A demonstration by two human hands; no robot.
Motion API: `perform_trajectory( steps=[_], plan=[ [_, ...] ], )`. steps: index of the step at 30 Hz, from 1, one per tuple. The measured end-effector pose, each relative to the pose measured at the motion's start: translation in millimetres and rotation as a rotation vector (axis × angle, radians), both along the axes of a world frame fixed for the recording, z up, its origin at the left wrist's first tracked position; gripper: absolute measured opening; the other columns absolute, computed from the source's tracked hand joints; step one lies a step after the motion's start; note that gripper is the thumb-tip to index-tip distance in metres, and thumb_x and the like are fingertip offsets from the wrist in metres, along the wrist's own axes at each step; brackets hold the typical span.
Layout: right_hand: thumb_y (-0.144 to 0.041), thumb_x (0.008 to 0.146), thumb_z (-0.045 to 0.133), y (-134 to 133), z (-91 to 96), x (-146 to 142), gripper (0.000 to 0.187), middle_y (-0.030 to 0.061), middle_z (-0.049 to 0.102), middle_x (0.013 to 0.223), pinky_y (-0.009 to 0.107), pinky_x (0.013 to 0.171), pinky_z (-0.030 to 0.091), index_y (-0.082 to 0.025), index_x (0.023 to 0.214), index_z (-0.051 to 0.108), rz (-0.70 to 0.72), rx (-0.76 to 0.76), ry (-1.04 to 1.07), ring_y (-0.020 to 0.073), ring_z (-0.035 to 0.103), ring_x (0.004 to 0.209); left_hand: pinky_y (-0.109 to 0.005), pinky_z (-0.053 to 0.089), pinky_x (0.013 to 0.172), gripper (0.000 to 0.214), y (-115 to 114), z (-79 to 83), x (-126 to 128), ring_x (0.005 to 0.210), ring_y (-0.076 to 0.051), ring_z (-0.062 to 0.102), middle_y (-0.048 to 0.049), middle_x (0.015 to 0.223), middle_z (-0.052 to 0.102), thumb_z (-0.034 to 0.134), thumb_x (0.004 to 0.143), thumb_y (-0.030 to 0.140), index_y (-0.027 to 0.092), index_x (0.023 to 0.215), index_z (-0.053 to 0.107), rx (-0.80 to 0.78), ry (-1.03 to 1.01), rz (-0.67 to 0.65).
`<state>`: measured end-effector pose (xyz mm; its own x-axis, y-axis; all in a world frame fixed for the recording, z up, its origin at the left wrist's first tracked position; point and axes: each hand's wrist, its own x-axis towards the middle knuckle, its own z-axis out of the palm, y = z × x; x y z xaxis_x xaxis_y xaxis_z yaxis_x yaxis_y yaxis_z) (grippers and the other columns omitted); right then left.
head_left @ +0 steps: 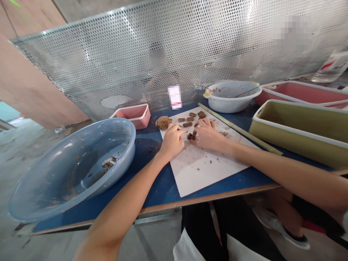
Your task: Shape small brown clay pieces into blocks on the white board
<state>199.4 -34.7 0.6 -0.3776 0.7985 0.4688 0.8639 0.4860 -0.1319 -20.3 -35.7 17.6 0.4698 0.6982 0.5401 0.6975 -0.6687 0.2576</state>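
- Left forearm runs from the bottom edge up to centre; left hand [172, 140] half-curled, index finger out, nothing gripped.
- Right hand [208, 136] palm-down on white board [206, 170], fingers spread, holding nothing.
- Brown pellets [191, 136]: small dark lumpy cluster on the board, centre frame, between both hands.

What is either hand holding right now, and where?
Nothing clearly held: the left hand and right hand rest on the white board, flanking a cluster of small brown pieces.

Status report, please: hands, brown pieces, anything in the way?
Left hand curled, right hand flat, both on white board. Brown pieces clustered between them. Nothing blocking.
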Motion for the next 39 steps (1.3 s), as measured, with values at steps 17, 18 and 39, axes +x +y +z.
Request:
perform_trajectory(
  steps=[17, 18, 39],
  plan=[
    [-0.046, 0.087, 0.078, 4, 12.4, 5, 0.027, 0.0184, 0.066, 0.142, 0.066, 0.111, 0.039, -0.021, 0.078, 0.074, 0.022, -0.145, -0.076, 0.0508, 0.049, 0.138, -0.044, 0.058, 0.103, 0.058, 6, -5.1, -4, 0.108, -0.028, 0.057, -0.0097, 0.100, 0.067, 0.050, 0.087, -0.007, 0.019, 0.123, 0.088, -0.011, -0.043, 0.023],
    [-0.047, 0.088, 0.078, 4, 13.3, 5, 0.027, 0.0184, 0.066, 0.142, 0.066, 0.112, 0.039, -0.022, 0.079, 0.075, 0.020, -0.153, -0.077, 0.0504, 0.049, 0.138, -0.044, 0.058, 0.103, 0.057, 7, -5.6, -4, 0.108, -0.028, 0.057, -0.0098, 0.100, 0.067, 0.050, 0.087, -0.007, 0.019, 0.122, 0.088, -0.011, -0.046, 0.022],
    [-0.042, 0.079, 0.086, -5, 13.0, -2, 0.026, 0.0234, 0.060, 0.151, 0.074, 0.108, 0.041, -0.021, 0.078, 0.071, 0.048, -0.159, -0.044, 0.0588, 0.042, 0.143, -0.045, 0.057, 0.104, 0.055, 6, -3.7, -3, 0.109, -0.029, 0.057, -0.0106, 0.102, 0.067, 0.051, 0.086, -0.008, 0.017, 0.118, 0.087, -0.019, -0.008, 0.024]
  ],
)
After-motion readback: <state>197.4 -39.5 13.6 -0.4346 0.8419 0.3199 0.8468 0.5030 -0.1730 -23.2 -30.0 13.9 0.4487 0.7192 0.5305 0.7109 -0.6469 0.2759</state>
